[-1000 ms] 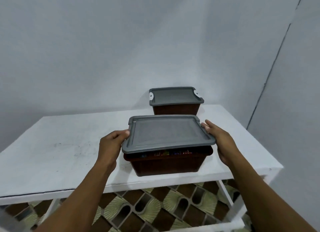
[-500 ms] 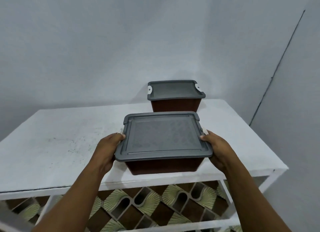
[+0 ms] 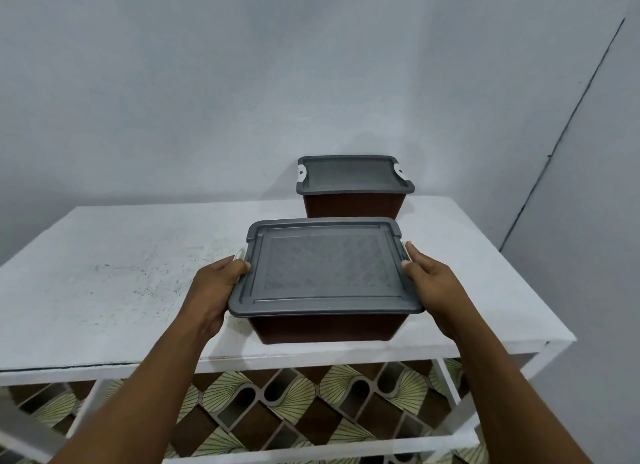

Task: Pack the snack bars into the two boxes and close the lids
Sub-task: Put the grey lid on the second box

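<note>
Now the lid [image 3: 325, 273] has come down flat on the near box [image 3: 329, 328], left hand [image 3: 214, 287] gripping its 9 o'clock end, right hand [image 3: 429, 283] its 3 o'clock end.

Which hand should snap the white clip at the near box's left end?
Left, probably: the left hand grips that end of the lid, thumb beside the white clip; the right hand holds the opposite end.

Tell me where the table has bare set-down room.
Widest bare patch: left half of the table, between its left edge and the left hand. A narrower strip runs from the right hand to the right edge. Crowded: the slot between near box and far box.
</note>
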